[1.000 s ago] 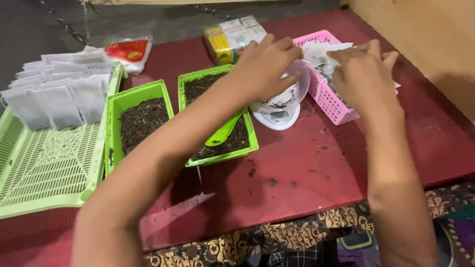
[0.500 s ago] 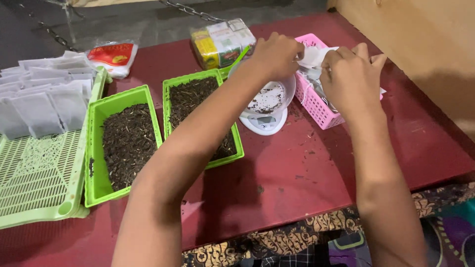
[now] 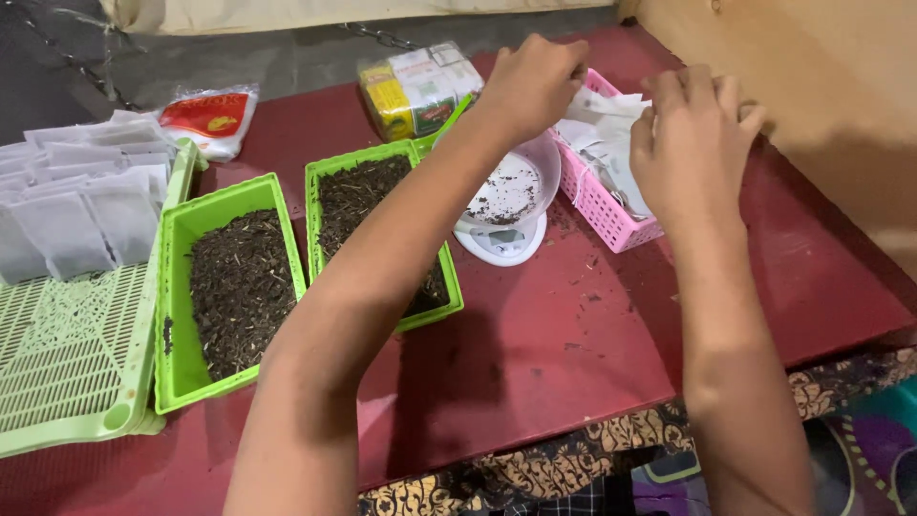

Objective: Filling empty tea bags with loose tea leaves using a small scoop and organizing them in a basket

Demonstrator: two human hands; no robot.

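My left hand (image 3: 535, 81) reaches across the table to the far edge of a pink basket (image 3: 611, 229), fingers pinched on a white paper bag (image 3: 602, 100). My right hand (image 3: 693, 143) hovers over the same basket, fingers curled down onto that bag's other end. More empty white bags (image 3: 602, 143) fill the basket. Under my left wrist stands a small white scale (image 3: 501, 244) carrying a clear bowl (image 3: 511, 186) with a few dark crumbs in it.
Two bright green trays (image 3: 177, 287) (image 3: 310, 220) of dark loose tea sit mid-table. A pale green mesh tray (image 3: 67, 373) at left carries filled white bags (image 3: 76, 210). A red-and-white packet (image 3: 205, 115) and a wrapped pack of boxes (image 3: 415, 86) lie at the back. A wooden wall (image 3: 821, 96) bounds the right.
The view has shifted closer and to the right. Both hands stay over the pink basket, the left one now further toward its far edge.
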